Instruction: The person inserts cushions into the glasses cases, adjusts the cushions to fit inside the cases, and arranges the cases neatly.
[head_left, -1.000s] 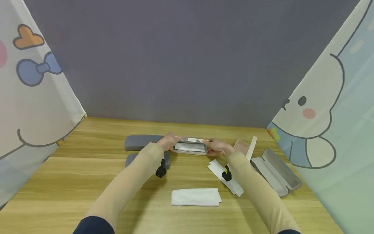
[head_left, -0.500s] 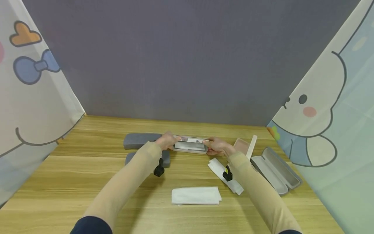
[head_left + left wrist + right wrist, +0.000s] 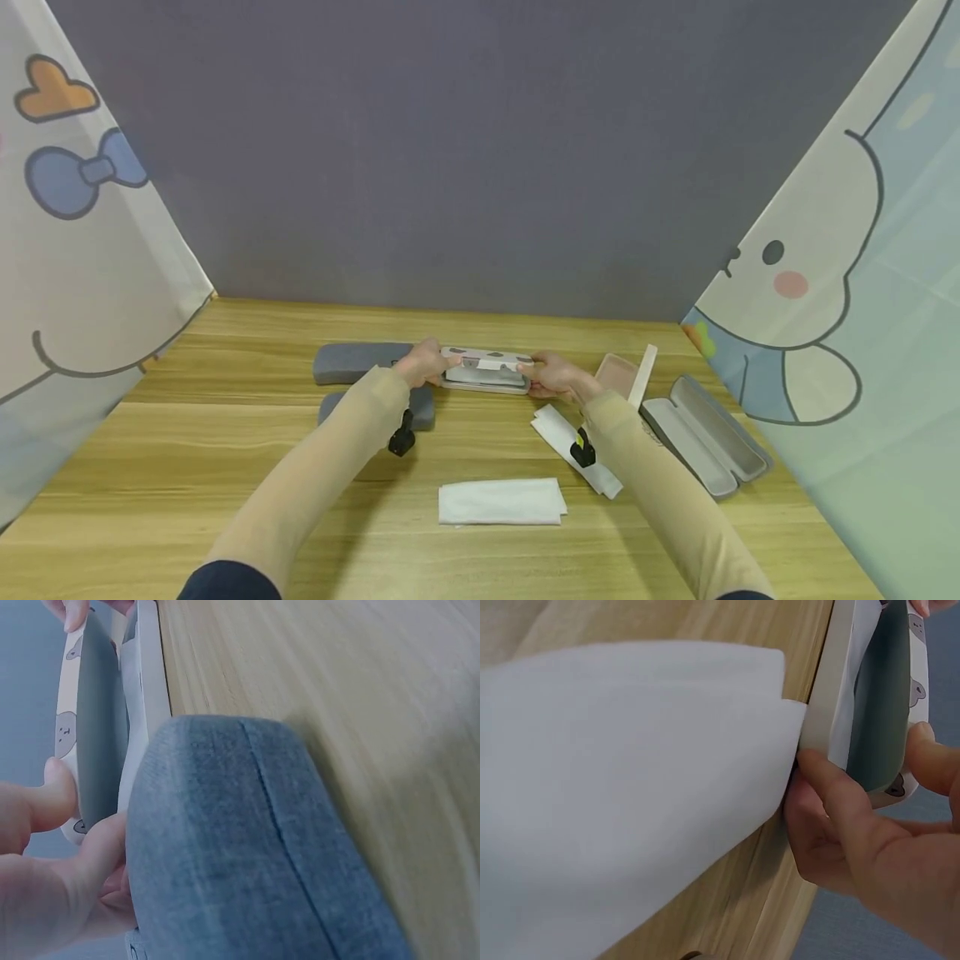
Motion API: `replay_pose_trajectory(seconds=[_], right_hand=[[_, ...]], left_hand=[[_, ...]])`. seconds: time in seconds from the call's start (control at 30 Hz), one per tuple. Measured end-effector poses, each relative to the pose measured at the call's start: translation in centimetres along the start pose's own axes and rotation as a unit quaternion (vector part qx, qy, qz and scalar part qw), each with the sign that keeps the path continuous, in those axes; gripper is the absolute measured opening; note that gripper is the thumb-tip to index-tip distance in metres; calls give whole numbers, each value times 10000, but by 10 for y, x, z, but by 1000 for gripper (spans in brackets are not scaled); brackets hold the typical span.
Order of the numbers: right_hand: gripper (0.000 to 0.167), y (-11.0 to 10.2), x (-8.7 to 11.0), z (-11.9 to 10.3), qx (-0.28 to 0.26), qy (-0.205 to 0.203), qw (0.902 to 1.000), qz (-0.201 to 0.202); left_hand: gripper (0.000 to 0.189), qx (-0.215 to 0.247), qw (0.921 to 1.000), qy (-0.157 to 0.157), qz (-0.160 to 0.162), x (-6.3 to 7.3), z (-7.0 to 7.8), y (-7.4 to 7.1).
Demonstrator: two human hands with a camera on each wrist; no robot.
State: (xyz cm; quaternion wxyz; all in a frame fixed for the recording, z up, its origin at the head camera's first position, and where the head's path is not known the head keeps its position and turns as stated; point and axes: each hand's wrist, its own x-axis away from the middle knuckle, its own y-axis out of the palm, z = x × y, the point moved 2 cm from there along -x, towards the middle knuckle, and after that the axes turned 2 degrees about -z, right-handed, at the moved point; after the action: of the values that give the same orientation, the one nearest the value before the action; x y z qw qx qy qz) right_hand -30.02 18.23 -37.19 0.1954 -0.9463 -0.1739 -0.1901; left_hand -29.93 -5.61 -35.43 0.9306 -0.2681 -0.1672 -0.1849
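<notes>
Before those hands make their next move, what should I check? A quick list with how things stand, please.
1. Both ends of the patterned case held: ok; the left hand and right hand grip them.
2. Lid fully shut: not ok; it stands partly open.
3. Inner cloth in the case: ok.
4. Anything beneath that cloth: cannot tell; it hides the bottom.
5. Nearest folded cloth clear of the case: ok; it lies apart on the table.
</notes>
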Motion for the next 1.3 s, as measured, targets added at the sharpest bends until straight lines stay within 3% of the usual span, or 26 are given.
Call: replay_pose_trajectory(seconds=[0.2,0.3,0.43,0.57,0.83,1.3], right_hand=[[64,5,2,3,489,-203,9983,256],[60,10,2,4,947,-359,9937,472],[57,18,3,3,1204,-498,9891,692],[60,21,6,2,1366,-496,9859,833],[62,19,7,1,1527,-477,9833,871],[60,19,5,1,1251,-400,9881,805]], left_hand=[[64,-137,9997,82,208,-2,-1,3],[59,-747,9959,237,461,-3,-3,6],[52,-1489,9852,388,755,-3,-4,9],[52,-1447,9847,426,875,-3,-4,10],[22,-1422,9832,437,1055,-1,-1,11],[31,-1408,9843,369,999,0,2,11]])
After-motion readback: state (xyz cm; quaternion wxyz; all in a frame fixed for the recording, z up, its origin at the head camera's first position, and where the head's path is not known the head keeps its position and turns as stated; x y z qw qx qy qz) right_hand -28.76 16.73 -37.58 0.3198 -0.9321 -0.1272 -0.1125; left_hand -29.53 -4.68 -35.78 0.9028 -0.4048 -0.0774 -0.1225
